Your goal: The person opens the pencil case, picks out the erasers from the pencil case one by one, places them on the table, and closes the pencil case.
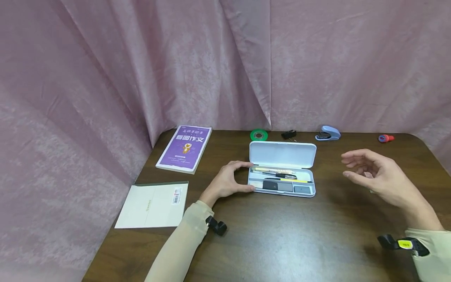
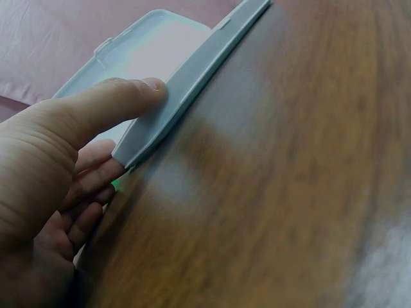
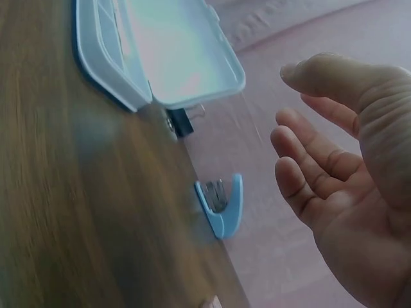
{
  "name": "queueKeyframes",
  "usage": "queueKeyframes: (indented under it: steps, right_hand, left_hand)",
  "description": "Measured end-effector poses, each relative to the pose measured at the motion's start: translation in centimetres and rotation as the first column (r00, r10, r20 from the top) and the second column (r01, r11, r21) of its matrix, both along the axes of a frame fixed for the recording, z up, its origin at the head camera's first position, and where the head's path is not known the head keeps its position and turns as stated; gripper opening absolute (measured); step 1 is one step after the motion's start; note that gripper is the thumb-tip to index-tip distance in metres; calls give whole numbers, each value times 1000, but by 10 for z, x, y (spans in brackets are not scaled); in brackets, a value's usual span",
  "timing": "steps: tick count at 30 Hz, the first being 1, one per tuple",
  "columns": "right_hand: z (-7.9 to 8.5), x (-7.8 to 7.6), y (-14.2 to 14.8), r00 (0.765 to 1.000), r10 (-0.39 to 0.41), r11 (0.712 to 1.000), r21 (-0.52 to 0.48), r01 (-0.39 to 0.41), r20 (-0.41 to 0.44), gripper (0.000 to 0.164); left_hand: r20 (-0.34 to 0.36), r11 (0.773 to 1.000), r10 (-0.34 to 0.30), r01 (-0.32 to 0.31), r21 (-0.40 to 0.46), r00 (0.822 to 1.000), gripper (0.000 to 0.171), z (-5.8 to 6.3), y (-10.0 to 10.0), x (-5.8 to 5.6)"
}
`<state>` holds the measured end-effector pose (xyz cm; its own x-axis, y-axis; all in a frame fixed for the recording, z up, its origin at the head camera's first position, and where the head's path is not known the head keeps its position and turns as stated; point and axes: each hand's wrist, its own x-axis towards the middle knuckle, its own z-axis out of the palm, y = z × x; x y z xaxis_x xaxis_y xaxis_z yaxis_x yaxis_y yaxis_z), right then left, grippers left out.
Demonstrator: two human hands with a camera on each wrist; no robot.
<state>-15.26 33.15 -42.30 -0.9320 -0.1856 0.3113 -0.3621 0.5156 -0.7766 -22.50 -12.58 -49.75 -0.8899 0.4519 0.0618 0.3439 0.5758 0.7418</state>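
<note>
A pale blue pencil case (image 1: 283,153) lies on the table with its lid raised. Several pens and a yellow pencil (image 1: 299,181) sit in its long section, with dark block-shaped items (image 1: 270,185) along the front. My left hand (image 1: 227,181) holds the case by its left end. In the left wrist view the thumb presses its front wall (image 2: 173,106), while the other fingers reach round the end. Off to the right of the case, my right hand (image 1: 380,178) hovers over the table, fingers loosely bent and nothing in them.
Along the back edge are a green tape roll (image 1: 253,135), a black binder clip (image 1: 289,134), a blue stapler (image 1: 330,132) and a small red-and-blue item (image 1: 386,138). A purple book (image 1: 184,149) and a white notebook (image 1: 151,205) lie left. A pink curtain (image 1: 211,70) hangs behind.
</note>
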Motion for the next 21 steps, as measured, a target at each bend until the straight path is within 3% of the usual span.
queueKeyframes:
  steps: [11, 21]
  right_hand:
    - [-4, -6, -32, 998, 58, 996, 65, -59, 27, 45]
    - [-20, -11, -50, 978, 203, 976, 77, -206, 40, 44]
  left_hand:
    - [6, 1000, 5, -5, -5, 1000, 78, 0, 0, -1]
    - [-1, 1000, 1, -1, -6, 1000, 78, -1, 0, -1]
